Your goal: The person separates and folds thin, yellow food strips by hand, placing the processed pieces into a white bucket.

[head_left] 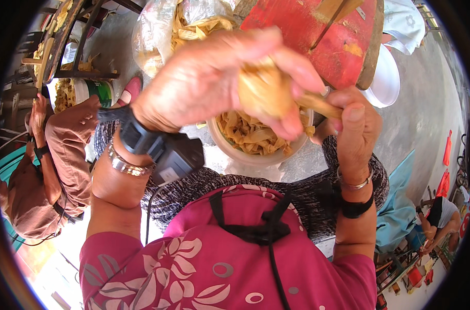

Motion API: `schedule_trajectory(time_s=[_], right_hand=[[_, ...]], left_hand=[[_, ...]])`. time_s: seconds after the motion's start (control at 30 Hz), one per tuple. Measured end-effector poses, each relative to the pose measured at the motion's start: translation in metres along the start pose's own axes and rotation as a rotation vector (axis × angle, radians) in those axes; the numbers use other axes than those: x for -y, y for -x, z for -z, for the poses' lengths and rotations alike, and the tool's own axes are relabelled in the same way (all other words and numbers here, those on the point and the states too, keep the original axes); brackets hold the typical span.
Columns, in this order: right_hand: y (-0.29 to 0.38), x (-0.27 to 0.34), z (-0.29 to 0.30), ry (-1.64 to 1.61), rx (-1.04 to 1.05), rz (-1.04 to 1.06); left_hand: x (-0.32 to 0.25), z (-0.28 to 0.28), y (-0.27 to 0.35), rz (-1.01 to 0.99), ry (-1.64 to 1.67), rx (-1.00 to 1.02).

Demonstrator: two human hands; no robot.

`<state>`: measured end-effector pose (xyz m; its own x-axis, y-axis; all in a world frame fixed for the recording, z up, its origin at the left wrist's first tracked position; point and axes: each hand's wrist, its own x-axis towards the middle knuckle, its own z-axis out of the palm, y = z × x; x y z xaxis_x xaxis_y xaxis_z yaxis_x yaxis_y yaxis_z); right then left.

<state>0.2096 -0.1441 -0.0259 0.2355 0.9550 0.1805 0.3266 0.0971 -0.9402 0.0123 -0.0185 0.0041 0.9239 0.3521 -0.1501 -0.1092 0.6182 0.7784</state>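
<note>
My left hand [196,83] is wrapped around a yellow-brown bundle of dried husk-like leaf [262,91], blurred by motion. A narrow twisted end [320,105] sticks out of the bundle to the right. That end is pinched between the thumb and fingers of my right hand [357,126]. Both hands are raised above a round pale tub [238,155] holding a heap of similar dried strips [254,133]. My left forearm and hand cover part of the view beneath them. A black device [180,157] is strapped to my left wrist.
Ahead is a red board [335,46] bearing a wooden block [337,9]. A clear plastic bag [151,35] of dried leaf stands left of it, a white basin [384,81] right. A person in brown [68,135] sits at left; another person [444,217] is far right.
</note>
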Motion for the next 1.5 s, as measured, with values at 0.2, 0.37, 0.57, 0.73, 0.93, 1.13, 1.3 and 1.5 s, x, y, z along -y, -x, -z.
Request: schedule_trajectory(time_s=[0.2,0.37,0.57,0.73,0.93,1.13,1.3,1.5], right_hand=[[0.002,0.004,-0.001,-0.048,0.105,-0.132],[-0.004,0.011,-0.013,-0.047,0.234,-0.270],[-0.006,0.005,-0.017,-0.121,0.263,-0.321],[-0.011,0.005,-0.028,-0.352,0.366,-0.353],[-0.024,0.019,-0.028,0.053,0.356,-0.090],[-0.023,0.029,-0.006,-0.011,0.308,-0.086],[-0.021,0.027,0.008,-0.005,0.281,-0.092],[-0.039,0.031,0.017,-0.047,0.071,-0.216]], left_hand=[[-0.012,0.026,0.008,-0.135,0.003,0.010],[-0.001,0.000,-0.001,-0.179,-0.448,-0.390],[0.007,-0.001,-0.003,-0.050,-0.601,-0.488],[0.013,0.000,-0.008,-0.175,-0.654,-0.413],[0.004,-0.002,-0.007,-0.141,-0.546,-0.350],[-0.016,0.009,0.001,-0.195,-0.413,-0.324],[-0.019,0.008,-0.005,-0.172,-0.448,-0.269],[-0.026,0.004,-0.041,-0.331,-0.484,-0.299]])
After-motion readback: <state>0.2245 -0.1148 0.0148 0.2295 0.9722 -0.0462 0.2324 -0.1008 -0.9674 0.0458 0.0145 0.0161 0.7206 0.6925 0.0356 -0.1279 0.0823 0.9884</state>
